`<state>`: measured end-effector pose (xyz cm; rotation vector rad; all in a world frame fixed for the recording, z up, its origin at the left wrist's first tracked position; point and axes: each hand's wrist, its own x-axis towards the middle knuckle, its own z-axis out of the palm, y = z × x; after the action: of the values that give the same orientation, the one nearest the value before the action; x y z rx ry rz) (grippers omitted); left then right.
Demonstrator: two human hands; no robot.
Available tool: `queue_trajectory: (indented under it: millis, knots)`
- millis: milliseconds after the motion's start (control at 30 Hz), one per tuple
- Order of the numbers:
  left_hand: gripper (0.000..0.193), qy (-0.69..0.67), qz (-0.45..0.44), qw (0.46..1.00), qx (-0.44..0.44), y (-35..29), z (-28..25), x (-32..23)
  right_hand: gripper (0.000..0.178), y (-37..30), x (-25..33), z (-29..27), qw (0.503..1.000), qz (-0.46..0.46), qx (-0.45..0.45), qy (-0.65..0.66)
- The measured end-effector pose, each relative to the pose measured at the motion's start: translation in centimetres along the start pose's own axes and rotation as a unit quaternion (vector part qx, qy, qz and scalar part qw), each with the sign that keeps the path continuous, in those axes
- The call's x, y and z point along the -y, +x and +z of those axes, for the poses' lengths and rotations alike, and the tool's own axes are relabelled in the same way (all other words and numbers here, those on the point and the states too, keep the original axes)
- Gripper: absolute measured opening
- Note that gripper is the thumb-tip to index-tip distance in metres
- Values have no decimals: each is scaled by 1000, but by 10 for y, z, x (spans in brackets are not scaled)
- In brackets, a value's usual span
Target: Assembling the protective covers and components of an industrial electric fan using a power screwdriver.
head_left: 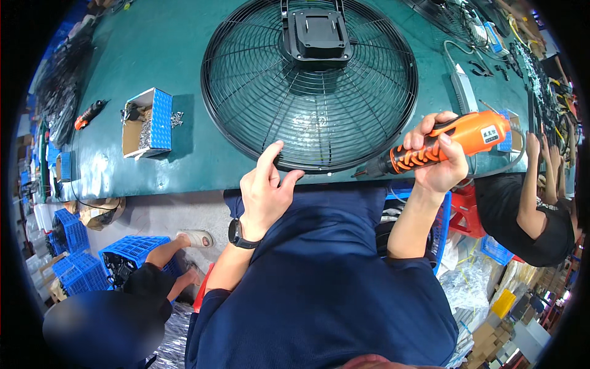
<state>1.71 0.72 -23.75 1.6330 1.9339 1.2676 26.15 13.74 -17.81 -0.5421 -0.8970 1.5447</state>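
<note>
A large round black wire fan guard (307, 117) lies on the green table, a square black motor housing (318, 37) at its far side. My right hand (439, 154) is wrapped round an orange and black electric screwdriver (470, 133), its bit pointing left, close to the guard's near right rim. Beside the guard's near left rim is my left hand (267, 187), index finger and thumb apart, nothing between them. The index fingertip is at or just beside the rim; I cannot tell whether it touches.
Left on the green table (184, 178) stands an open blue box (147, 123) of small screws, with another orange tool (91, 114) farther left. A grey power adapter (464, 89) with cables lies right. One person sits low left by blue crates (132, 246); another works at far right.
</note>
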Motion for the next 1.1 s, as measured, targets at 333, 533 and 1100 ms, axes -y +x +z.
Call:
queue_trajectory:
  millis: [333, 533, 1100]
  knots:
    - [76, 7, -14, 1000, 10, 7, -9, -5, 32, 0, 6, 8, 995, -52, -28, -84]
    - [87, 69, -98, 989, 84, 26, -25, -19, 40, 44, 33, -32, 912, 16, -121, -391]
    - [37, -71, -75, 992, 75, 2, -19, -9, 39, 41, -20, -30, 754, -91, -6, -650]
